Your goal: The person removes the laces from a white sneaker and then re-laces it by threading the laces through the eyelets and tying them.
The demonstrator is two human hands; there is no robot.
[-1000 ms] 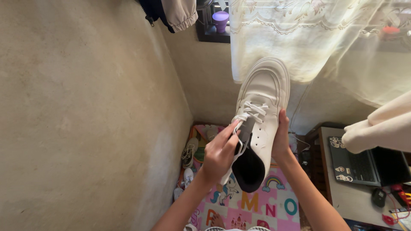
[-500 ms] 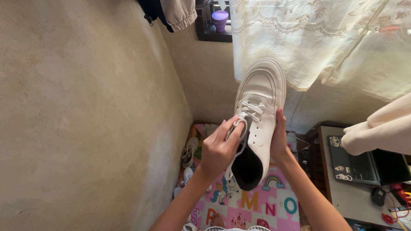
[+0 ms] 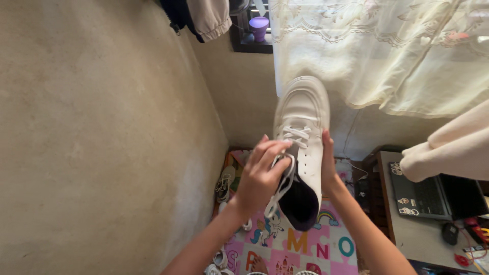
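Observation:
I hold a white lace-up sneaker [image 3: 304, 109] up in front of me, its toe pointing away and its dark opening toward me. My right hand [image 3: 327, 170] grips the shoe's right side, fingers flat along the upper. My left hand [image 3: 261, 175] pinches the white shoelace [image 3: 281, 181] beside the upper eyelets on the left side, and a loop of lace hangs below my fingers.
A bare beige wall [image 3: 102, 127] fills the left. A cream lace curtain [image 3: 377, 51] hangs behind the shoe. Below lie a colourful letter play mat [image 3: 316, 247] and several small shoes [image 3: 224, 183]. A desk with a black laptop [image 3: 430, 196] stands at the right, under a hanging cream garment [image 3: 448, 150].
The shoe has shifted slightly left and up. My left hand has moved higher along the lacing, pulling the lace, with its fingers now over the eyelets.

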